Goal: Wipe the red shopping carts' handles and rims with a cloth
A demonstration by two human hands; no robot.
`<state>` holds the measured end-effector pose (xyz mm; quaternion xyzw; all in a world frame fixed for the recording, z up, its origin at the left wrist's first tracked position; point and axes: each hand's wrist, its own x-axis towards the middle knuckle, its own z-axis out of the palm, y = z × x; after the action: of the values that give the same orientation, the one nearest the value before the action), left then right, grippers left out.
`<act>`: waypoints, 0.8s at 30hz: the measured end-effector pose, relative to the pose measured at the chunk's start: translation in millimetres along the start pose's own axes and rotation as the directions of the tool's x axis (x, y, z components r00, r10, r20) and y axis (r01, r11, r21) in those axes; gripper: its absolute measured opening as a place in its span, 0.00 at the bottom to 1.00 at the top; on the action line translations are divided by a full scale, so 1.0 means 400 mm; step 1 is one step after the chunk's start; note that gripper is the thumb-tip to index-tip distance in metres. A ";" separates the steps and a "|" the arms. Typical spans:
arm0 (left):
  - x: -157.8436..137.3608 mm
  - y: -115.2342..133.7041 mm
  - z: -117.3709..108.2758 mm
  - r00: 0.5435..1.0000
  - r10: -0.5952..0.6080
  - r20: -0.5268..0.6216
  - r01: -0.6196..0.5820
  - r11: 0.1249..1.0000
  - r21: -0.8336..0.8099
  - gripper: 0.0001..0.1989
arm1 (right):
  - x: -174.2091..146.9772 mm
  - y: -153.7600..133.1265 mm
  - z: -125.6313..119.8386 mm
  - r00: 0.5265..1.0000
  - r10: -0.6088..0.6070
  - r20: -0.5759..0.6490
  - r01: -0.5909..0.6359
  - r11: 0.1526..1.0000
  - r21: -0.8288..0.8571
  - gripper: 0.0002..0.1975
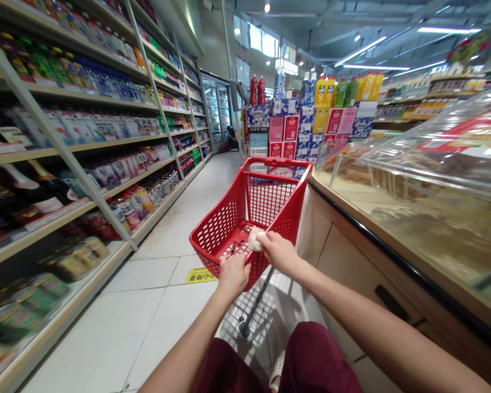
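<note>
Head cam view: my left hand [232,273] is wrapped tight round the near rim of the red basket cart [229,218], fingers fully curled. My right hand [279,252] pinches a small pale lump [255,238] over the basket's near edge; can't make out what it is, and my fingers hide half of it. The cart's wheels are mostly hidden, just one caster [244,329] shows. The shelves [77,147] on the left are blurry and their labels unreadable. The glass-topped counter [413,218] sits just beside the cart on the right, with an open tiled aisle [196,202] ahead. The yellow floor sticker [202,275] has writing I can't read.
</note>
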<state>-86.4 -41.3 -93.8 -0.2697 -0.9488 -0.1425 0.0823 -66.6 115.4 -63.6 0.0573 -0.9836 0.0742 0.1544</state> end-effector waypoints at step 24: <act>0.047 0.080 0.023 0.978 0.208 -0.007 -0.207 0.977 0.045 0.11 | -0.141 0.127 0.034 0.934 0.151 -0.323 -0.146 0.988 0.041 0.11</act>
<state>-85.7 -3.2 -91.1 -0.3646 -0.9178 -0.1136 0.1083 -24.3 168.0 -100.4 -0.0291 -0.9454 0.1019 0.3081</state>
